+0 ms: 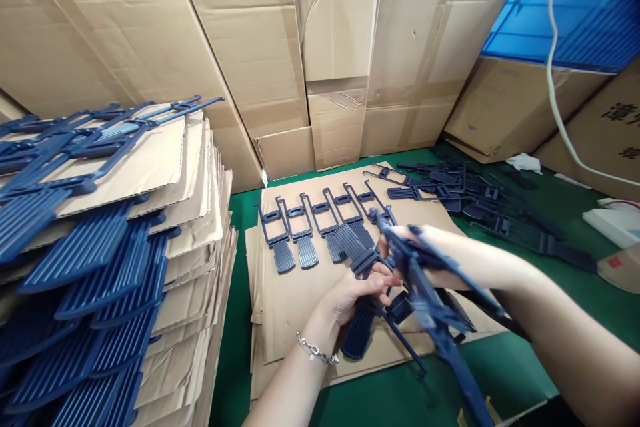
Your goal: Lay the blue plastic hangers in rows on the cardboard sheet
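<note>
Several dark blue plastic frames with ribbed paddles point(284, 257) lie in a row on a cardboard sheet point(330, 320). My left hand point(364, 290), with a chain bracelet at the wrist, has its fingers closed on a blue ribbed part point(357, 247) in front of the row. Right of it, my right hand point(425, 247) is wrapped round a bunch of blue plastic parts point(425, 293), which hides most of its fingers and is smeared by motion. Another ribbed paddle point(357, 337) hangs or lies just below my left hand.
A tall stack of cardboard sheets point(195, 240) layered with blue parts point(85, 267) stands at the left. A loose pile of dark blue parts point(465, 190) lies on the green table point(555, 207) at the right. Cardboard boxes point(250, 40) line the back; a white cable point(555, 80) hangs at the right.
</note>
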A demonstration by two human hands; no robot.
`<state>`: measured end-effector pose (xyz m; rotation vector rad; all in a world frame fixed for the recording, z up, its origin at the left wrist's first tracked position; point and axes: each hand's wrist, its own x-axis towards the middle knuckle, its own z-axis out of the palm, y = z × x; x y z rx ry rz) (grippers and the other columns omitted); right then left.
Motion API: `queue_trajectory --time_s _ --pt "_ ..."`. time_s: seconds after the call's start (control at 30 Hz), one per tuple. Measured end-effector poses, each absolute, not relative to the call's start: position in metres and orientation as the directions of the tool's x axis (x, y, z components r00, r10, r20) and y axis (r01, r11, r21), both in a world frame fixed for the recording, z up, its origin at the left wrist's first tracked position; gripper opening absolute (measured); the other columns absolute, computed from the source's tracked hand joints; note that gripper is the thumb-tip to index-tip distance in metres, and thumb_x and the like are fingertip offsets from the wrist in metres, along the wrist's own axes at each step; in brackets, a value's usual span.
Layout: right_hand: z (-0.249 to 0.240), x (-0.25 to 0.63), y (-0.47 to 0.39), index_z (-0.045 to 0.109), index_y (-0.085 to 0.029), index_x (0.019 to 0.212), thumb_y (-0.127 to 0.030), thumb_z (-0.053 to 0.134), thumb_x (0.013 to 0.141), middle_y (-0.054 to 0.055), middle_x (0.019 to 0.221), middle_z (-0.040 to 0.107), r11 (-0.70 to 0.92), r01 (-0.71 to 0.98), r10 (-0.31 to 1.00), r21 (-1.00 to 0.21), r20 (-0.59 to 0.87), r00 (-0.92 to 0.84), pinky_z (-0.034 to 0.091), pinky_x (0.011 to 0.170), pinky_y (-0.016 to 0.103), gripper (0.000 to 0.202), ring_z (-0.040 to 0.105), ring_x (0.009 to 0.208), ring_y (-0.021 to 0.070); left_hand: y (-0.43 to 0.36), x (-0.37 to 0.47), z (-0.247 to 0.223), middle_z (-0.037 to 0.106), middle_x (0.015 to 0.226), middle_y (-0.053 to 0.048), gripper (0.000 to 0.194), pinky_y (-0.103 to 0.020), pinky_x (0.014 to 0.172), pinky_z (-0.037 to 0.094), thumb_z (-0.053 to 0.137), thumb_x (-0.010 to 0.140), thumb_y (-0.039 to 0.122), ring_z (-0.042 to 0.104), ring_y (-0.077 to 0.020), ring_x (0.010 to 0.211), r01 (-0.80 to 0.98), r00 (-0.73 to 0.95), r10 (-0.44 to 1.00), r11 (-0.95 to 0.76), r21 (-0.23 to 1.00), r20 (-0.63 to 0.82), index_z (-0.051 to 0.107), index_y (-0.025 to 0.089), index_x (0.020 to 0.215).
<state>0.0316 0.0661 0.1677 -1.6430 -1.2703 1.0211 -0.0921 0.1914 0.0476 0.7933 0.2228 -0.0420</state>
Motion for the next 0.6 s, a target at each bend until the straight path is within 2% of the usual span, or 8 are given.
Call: queue_trajectory --time_s 0.07,0.1,0.17,0.23,0.37,0.47,0.53,0.6 --pt "0.164 0.023 0.076 0.052 -0.014 0.088 -0.015 0.051 0.068 0.005 0.078 0.059 -0.25 0.506 0.965 -0.826 -0.173 0.195 0.047 0.057 0.024 0.02 0.056 0.064 0.015 0.192 -0.093 0.044 0.059 0.074 -0.009 0.036 -0.025 0.062 0.043 0.068 0.057 0.021 0.057 -0.016 0.064 0.106 0.981 0.037 0.718 0.688 -0.189 0.055 0.007 0.088" --pt "0.159 0.021 0.08 0.05 -0.015 0.088 -0.015 0.048 0.069 0.004 0.077 0.059 -0.317 0.524 0.944 -0.79 -0.212 0.252 0.046 0.055 0.024 0.019 0.056 0.063 0.0151 0.193 -0.093 0.042 0.058 0.072 -0.009 0.036 -0.026 0.063 0.044 0.067 0.056 0.022 0.057 -0.0173 0.067 0.099 0.983 0.034 0.727 0.679 -0.179 0.055 0.008 0.087" --pt "0.15 0.019 0.085 0.046 -0.017 0.094 -0.017 0.046 0.067 0.004 0.073 0.059 -0.44 0.448 0.888 -0.778 -0.303 0.346 0.046 0.049 0.025 0.026 0.056 0.058 0.0161 0.194 -0.094 0.04 0.059 0.072 -0.009 0.035 -0.028 0.066 0.044 0.066 0.053 0.025 0.057 -0.0193 0.073 0.097 0.987 0.015 0.741 0.664 -0.161 0.057 0.01 0.083" --pt "0.143 0.02 0.087 0.039 -0.02 0.104 -0.02 0.046 0.066 0.002 0.069 0.059 -0.496 0.347 0.853 -0.796 -0.373 0.364 0.046 0.046 0.026 0.038 0.055 0.053 0.0164 0.196 -0.095 0.039 0.059 0.073 -0.008 0.035 -0.03 0.072 0.044 0.067 0.051 0.03 0.057 -0.0204 0.079 0.101 0.99 -0.011 0.753 0.651 -0.141 0.057 0.011 0.079" --pt "0.137 0.023 0.087 0.031 -0.022 0.116 -0.018 0.043 0.063 0.001 0.065 0.058 -0.493 0.324 0.839 -0.807 -0.343 0.422 0.045 0.045 0.026 0.055 0.054 0.051 0.0158 0.197 -0.097 0.041 0.059 0.078 -0.009 0.049 -0.033 0.078 0.043 0.071 0.049 0.041 0.056 -0.0212 0.084 0.078 0.995 -0.023 0.763 0.641 -0.093 0.057 0.011 0.085" --pt "0.136 0.02 0.089 0.034 -0.022 0.115 -0.018 0.045 0.06 0.0 0.065 0.057 -0.495 0.4 0.821 -0.772 -0.264 0.505 0.042 0.047 0.022 0.057 0.054 0.054 0.0145 0.197 -0.097 0.041 0.059 0.08 -0.01 0.051 -0.035 0.08 0.041 0.073 0.048 0.04 0.055 -0.0227 0.087 0.082 0.996 -0.038 0.751 0.655 -0.082 0.058 0.01 0.087" --pt "0.135 0.014 0.09 0.037 -0.022 0.113 -0.02 0.045 0.058 0.001 0.065 0.057 -0.514 0.488 0.807 -0.705 -0.205 0.554 0.041 0.049 0.022 0.056 0.054 0.058 0.0153 0.197 -0.098 0.04 0.059 0.077 -0.011 0.048 -0.035 0.08 0.041 0.074 0.047 0.04 0.055 -0.0241 0.087 0.097 0.995 -0.054 0.739 0.667 -0.086 0.059 0.008 0.08" --pt "0.136 0.006 0.093 0.036 -0.022 0.117 -0.021 0.044 0.056 0.003 0.066 0.056 -0.586 0.571 0.769 -0.575 -0.173 0.615 0.038 0.049 0.024 0.061 0.054 0.061 0.0193 0.197 -0.098 0.041 0.058 0.075 -0.012 0.045 -0.034 0.079 0.041 0.074 0.047 0.041 0.054 -0.0239 0.086 0.09 0.995 -0.044 0.727 0.681 -0.085 0.06 0.007 0.072"
